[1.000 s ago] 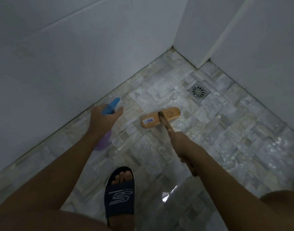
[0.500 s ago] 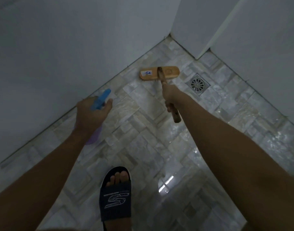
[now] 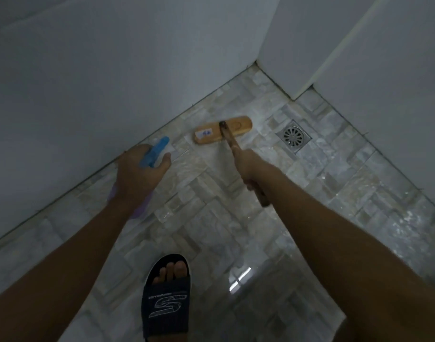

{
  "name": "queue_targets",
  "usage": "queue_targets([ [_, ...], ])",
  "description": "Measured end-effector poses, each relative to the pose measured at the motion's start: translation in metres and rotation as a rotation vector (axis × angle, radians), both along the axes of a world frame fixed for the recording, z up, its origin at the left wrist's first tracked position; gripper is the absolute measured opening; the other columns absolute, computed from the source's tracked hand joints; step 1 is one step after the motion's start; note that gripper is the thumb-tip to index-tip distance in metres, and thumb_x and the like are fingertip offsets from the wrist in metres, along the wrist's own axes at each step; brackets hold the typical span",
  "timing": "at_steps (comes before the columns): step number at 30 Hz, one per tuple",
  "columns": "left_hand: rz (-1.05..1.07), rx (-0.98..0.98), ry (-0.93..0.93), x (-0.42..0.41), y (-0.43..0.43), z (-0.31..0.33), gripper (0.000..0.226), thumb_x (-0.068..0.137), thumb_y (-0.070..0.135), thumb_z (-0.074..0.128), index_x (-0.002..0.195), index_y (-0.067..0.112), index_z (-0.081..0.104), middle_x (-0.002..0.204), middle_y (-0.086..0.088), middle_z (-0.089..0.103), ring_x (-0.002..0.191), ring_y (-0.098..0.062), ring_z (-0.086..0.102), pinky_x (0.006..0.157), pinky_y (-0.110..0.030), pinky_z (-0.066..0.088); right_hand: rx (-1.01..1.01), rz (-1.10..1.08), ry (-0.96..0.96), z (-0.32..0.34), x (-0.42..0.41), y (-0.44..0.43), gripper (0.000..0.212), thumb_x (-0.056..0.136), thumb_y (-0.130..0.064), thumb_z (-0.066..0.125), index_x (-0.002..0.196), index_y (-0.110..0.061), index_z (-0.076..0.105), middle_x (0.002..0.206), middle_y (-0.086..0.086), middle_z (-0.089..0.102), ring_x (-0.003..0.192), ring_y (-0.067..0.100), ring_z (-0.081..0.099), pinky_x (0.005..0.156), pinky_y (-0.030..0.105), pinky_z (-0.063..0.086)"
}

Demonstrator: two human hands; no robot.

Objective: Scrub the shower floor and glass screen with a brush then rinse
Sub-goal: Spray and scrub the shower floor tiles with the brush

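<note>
Nearest us, our foot in a dark slide sandal (image 3: pixel 166 306) stands on the wet, stone-patterned shower floor (image 3: pixel 322 183), where a bright glint of light shows just to the sandal's right. Beyond it, our left hand (image 3: pixel 137 177) has its fingers clamped around a spray bottle (image 3: pixel 155 152), its blue nozzle poking out past the knuckles and its purple body showing under the wrist, close to the floor's left edge where it meets the white wall (image 3: pixel 100 82). Our right hand (image 3: pixel 249 166) has its fingers wrapped tight on the dark wooden handle of the brush (image 3: pixel 222 130), the end of the handle sticking out behind the hand. The pale wooden brush head, with a small sticker on its left half, lies flat on the tiles near the left wall. Farther right, a round metal drain (image 3: pixel 294 137) sits near the far corner, clear of the brush head
</note>
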State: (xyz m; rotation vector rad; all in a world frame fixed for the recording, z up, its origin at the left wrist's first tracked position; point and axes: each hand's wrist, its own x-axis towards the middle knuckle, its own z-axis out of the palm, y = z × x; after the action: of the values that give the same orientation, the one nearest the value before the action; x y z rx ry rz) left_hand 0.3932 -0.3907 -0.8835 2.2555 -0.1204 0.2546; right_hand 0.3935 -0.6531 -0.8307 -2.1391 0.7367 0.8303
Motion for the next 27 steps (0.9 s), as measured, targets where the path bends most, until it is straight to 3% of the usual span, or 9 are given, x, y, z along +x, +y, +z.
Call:
queue_targets([
  [4,0.068,-0.029,0.093,-0.007,0.001,0.006,0.029,0.08,0.04,0.074,0.074,0.014,0.062,0.065,0.0,0.061,0.057,-0.018,0.059,0.057,-0.036,0.053,0.018,-0.007,-0.055,-0.002,0.032,0.01,0.059,0.104,-0.052,0.023,0.129,-0.005,0.049,0.1,0.017,0.061,0.071,0.029,0.059,0.055,0.034,0.051],
  [7,0.061,-0.043,0.151,-0.011,0.011,0.006,0.036,0.078,0.044,0.072,0.062,0.016,0.057,0.055,0.001,0.056,0.05,-0.016,0.054,0.052,-0.035,0.05,-0.001,0.068,-0.052,-0.01,0.015,0.009,0.062,0.105,-0.052,0.02,0.135,-0.005,0.047,0.124,0.022,0.059,0.087,0.029,0.056,0.078,0.044,0.054],
  [9,0.048,0.029,0.161,-0.018,0.016,0.003,0.04,0.077,0.045,0.07,0.055,0.016,0.054,0.049,0.001,0.05,0.046,-0.016,0.048,0.047,-0.037,0.048,-0.018,0.055,-0.034,-0.021,-0.002,0.008,0.067,0.104,-0.054,0.02,0.135,-0.003,0.048,0.128,0.022,0.057,0.094,0.031,0.055,0.089,0.047,0.053],
  [14,0.245,0.082,0.195,-0.016,0.039,0.006,0.044,0.08,0.039,0.066,0.051,0.013,0.046,0.047,-0.002,0.045,0.044,-0.008,0.039,0.045,-0.026,0.033,-0.052,0.035,-0.012,-0.027,-0.027,0.02,0.069,0.102,-0.059,0.022,0.124,-0.001,0.054,0.1,0.014,0.056,0.082,0.028,0.054,0.074,0.042,0.05],
  [19,0.144,-0.172,0.164,-0.007,0.045,0.004,0.035,0.089,0.012,0.071,0.065,-0.008,0.053,0.059,-0.01,0.05,0.054,-0.01,0.042,0.054,-0.025,0.038,-0.061,0.044,0.017,-0.017,-0.018,0.021,0.067,0.102,-0.059,0.023,0.125,-0.004,0.053,0.11,0.019,0.062,0.072,0.029,0.056,0.055,0.036,0.05],
  [23,0.125,-0.216,0.109,-0.01,0.038,0.002,0.046,0.083,0.027,0.081,0.055,0.003,0.053,0.051,-0.001,0.047,0.048,-0.01,0.043,0.048,-0.025,0.038,-0.074,0.057,0.016,-0.018,-0.022,0.025,0.068,0.102,-0.059,0.023,0.126,-0.003,0.052,0.112,0.02,0.063,0.068,0.028,0.056,0.049,0.033,0.048],
  [27,0.147,-0.232,0.071,-0.01,0.041,-0.003,0.049,0.083,0.037,0.078,0.054,0.007,0.054,0.05,-0.004,0.049,0.047,-0.011,0.044,0.045,-0.029,0.04,-0.095,0.044,0.034,-0.013,-0.025,0.03,0.066,0.103,-0.057,0.022,0.127,-0.003,0.051,0.1,0.018,0.061,0.065,0.028,0.055,0.048,0.033,0.046],
])
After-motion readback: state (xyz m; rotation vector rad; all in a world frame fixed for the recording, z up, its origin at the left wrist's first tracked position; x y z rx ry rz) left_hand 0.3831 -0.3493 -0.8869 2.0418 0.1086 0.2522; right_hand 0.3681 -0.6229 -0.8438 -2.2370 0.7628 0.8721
